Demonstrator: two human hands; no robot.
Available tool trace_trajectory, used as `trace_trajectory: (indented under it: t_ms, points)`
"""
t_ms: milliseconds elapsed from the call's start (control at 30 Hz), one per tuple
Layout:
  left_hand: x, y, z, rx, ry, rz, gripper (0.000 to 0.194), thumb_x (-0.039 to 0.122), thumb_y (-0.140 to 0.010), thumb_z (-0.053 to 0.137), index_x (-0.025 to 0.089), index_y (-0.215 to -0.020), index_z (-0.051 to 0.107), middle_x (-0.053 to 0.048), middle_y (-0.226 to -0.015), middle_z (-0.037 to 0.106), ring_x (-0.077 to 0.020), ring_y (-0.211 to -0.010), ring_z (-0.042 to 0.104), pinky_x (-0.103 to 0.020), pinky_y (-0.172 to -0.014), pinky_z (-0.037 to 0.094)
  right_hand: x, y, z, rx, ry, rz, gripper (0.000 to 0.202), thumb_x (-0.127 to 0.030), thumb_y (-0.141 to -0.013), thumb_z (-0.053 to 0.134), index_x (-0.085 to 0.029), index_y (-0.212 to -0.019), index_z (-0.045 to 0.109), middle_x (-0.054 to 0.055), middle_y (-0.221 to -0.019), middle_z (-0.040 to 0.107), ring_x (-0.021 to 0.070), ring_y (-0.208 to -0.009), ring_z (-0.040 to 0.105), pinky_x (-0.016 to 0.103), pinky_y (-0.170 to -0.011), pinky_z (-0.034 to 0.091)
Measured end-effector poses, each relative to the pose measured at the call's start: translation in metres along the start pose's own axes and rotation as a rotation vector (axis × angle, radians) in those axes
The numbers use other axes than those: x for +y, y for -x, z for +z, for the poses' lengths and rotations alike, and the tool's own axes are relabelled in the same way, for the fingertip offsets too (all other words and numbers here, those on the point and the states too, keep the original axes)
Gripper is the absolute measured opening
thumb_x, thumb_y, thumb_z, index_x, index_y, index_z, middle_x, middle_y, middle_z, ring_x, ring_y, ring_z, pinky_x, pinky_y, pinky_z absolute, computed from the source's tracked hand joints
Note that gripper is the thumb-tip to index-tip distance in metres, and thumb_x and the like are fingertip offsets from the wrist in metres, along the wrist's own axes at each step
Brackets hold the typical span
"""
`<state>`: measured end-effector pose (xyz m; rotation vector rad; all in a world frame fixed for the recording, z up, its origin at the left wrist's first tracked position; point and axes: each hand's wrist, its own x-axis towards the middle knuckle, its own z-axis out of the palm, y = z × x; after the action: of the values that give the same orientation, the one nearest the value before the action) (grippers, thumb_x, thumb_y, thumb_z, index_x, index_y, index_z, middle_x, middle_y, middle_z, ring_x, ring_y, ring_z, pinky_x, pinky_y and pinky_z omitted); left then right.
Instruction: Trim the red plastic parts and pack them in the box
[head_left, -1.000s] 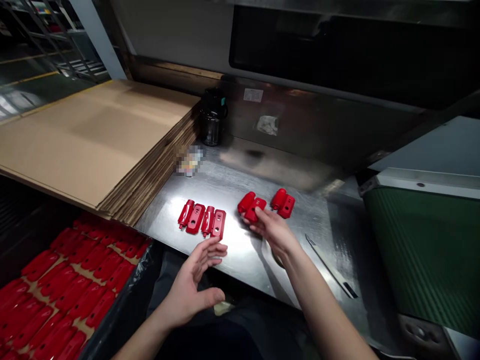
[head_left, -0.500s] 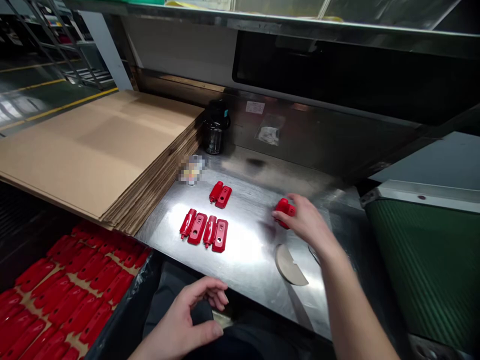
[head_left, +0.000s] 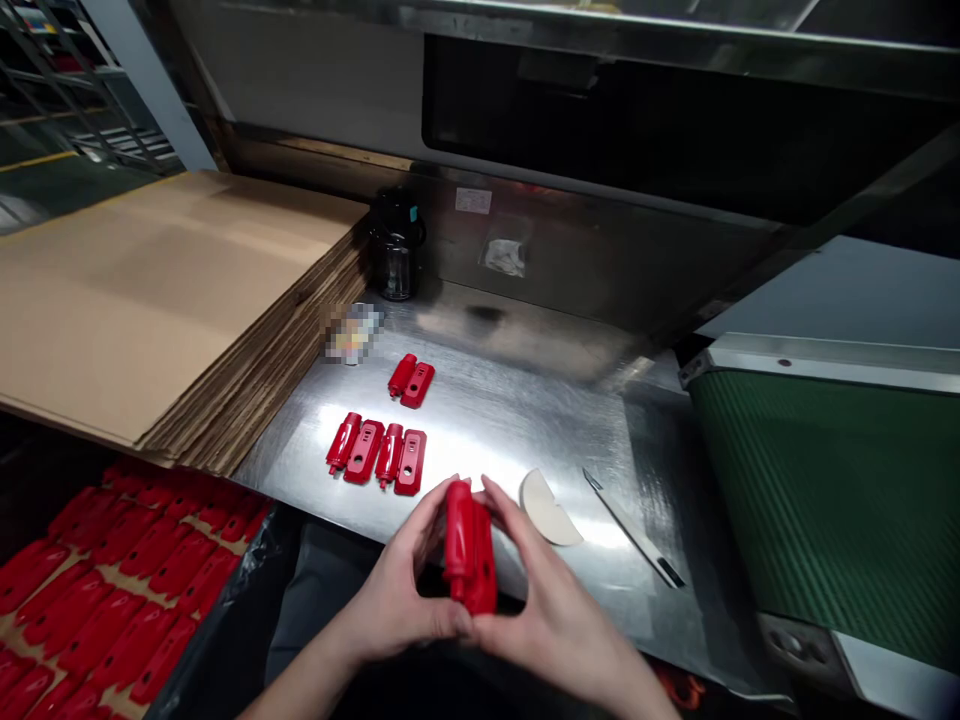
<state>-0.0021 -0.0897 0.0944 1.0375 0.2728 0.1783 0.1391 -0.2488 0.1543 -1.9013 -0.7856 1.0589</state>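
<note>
Between my two hands, close to my body at the table's front edge, is a red plastic part (head_left: 460, 535) with a rounded barrel along one side. My left hand (head_left: 420, 585) grips its left side, the thumb at its lower end. My right hand (head_left: 525, 590) closes on it from the right, fingers near the top and thumb at the bottom. Beyond my hands lie three similar red parts: one at the back (head_left: 411, 381) and two side by side in front, a left one (head_left: 355, 447) and a right one (head_left: 400, 459).
A beige half-disc (head_left: 546, 508) and a craft knife (head_left: 634, 527) lie on the metal table (head_left: 495, 390). Stacked cardboard sheets (head_left: 187, 280) fill the left, above a box of red parts (head_left: 112, 570). A black jug (head_left: 395, 245) stands behind. Right is a green conveyor belt (head_left: 840, 480).
My right hand has brought the red part from the table's right side to my front. My left hand has risen and taken hold of it too. The view has turned slightly right.
</note>
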Motion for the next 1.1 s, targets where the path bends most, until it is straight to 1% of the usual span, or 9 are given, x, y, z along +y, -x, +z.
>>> trace_trajectory:
  t_ms: [167,233,333,467,567,700,767,933,1100]
  points:
    - [-0.001,0.001,0.008,-0.061,0.041,0.020,0.115,0.049,-0.058,0.107,0.025,-0.154,0.047,-0.020,-0.159,0.053,-0.0428,-0.150,0.048,-0.054,-0.127,0.035,0.003,0.020,0.028,-0.019,-0.127,0.059,0.133,-0.035,-0.068,0.095,-0.029,-0.172,0.013,0.008,-0.179,0.025,0.0248,-0.164,0.028,0.046,-0.136,0.025]
    - [0.000,0.002,0.010,-0.056,0.031,0.031,0.110,0.050,-0.066,0.102,0.026,-0.156,0.044,-0.020,-0.162,0.050,-0.0420,-0.153,0.045,-0.054,-0.128,0.034,0.011,0.019,0.008,0.018,-0.057,0.032,0.115,-0.042,-0.074,0.092,-0.035,-0.168,0.026,0.004,-0.175,0.034,0.0238,-0.160,0.035,0.044,-0.132,0.031]
    - [0.001,0.007,0.008,-0.062,-0.015,0.038,0.111,0.050,-0.074,0.096,0.027,-0.163,0.033,-0.022,-0.168,0.041,-0.0431,-0.160,0.034,-0.060,-0.132,0.023,0.040,0.012,-0.044,0.439,0.274,0.044,0.047,-0.061,-0.094,0.061,-0.031,-0.130,0.061,0.006,-0.138,0.065,0.0288,-0.129,0.063,0.048,-0.112,0.052]
    - [0.000,0.013,0.001,-0.124,-0.110,-0.014,0.117,0.040,-0.075,0.094,0.031,-0.167,0.022,-0.022,-0.171,0.035,-0.0438,-0.164,0.023,-0.067,-0.133,0.011,0.093,-0.003,-0.103,0.709,0.476,0.180,0.038,-0.063,-0.082,0.057,-0.027,-0.092,0.057,0.014,-0.099,0.065,0.0434,-0.102,0.062,0.063,-0.090,0.051]
    - [-0.004,0.017,-0.004,-0.152,-0.164,-0.041,0.117,0.036,-0.070,0.098,0.031,-0.164,0.028,-0.022,-0.169,0.036,-0.0460,-0.162,0.027,-0.067,-0.131,0.021,0.117,-0.004,-0.115,0.667,0.510,0.168,0.029,-0.058,-0.083,0.051,-0.029,-0.081,0.052,0.012,-0.086,0.063,0.0401,-0.089,0.063,0.059,-0.084,0.051]
    - [0.001,0.019,-0.005,-0.154,-0.265,-0.062,0.121,0.039,-0.066,0.102,0.033,-0.165,0.033,-0.019,-0.173,0.034,-0.0456,-0.160,0.032,-0.062,-0.131,0.028,0.101,0.017,-0.097,0.809,0.544,0.119,0.030,-0.053,-0.097,0.036,-0.026,-0.097,0.051,0.020,-0.114,0.062,0.0408,-0.107,0.063,0.057,-0.091,0.051]
    - [0.009,0.021,-0.004,-0.170,-0.330,-0.043,0.120,0.040,-0.066,0.103,0.034,-0.166,0.036,-0.016,-0.173,0.036,-0.0437,-0.160,0.034,-0.059,-0.132,0.027,0.077,0.031,-0.081,0.728,0.480,0.085,0.036,-0.056,-0.104,0.034,-0.027,-0.111,0.054,0.014,-0.117,0.066,0.0314,-0.095,0.067,0.046,-0.082,0.055]
    - [0.033,0.027,0.004,-0.237,-0.408,0.048,0.117,0.043,-0.066,0.104,0.036,-0.164,0.041,-0.013,-0.169,0.044,-0.0415,-0.157,0.041,-0.055,-0.133,0.031,0.005,0.046,-0.040,0.067,0.155,-0.011,0.041,-0.064,-0.110,0.039,-0.031,-0.113,0.062,0.000,-0.095,0.071,0.0229,-0.094,0.071,0.033,-0.082,0.052]
    - [0.044,0.036,0.009,-0.253,-0.506,0.104,0.117,0.035,-0.069,0.102,0.032,-0.167,0.040,-0.015,-0.172,0.041,-0.0448,-0.160,0.037,-0.059,-0.133,0.031,-0.036,0.038,-0.023,-0.106,0.203,-0.099,0.045,-0.054,-0.115,0.032,-0.027,-0.085,0.051,-0.004,-0.079,0.062,0.0179,-0.068,0.056,0.034,-0.066,0.039]
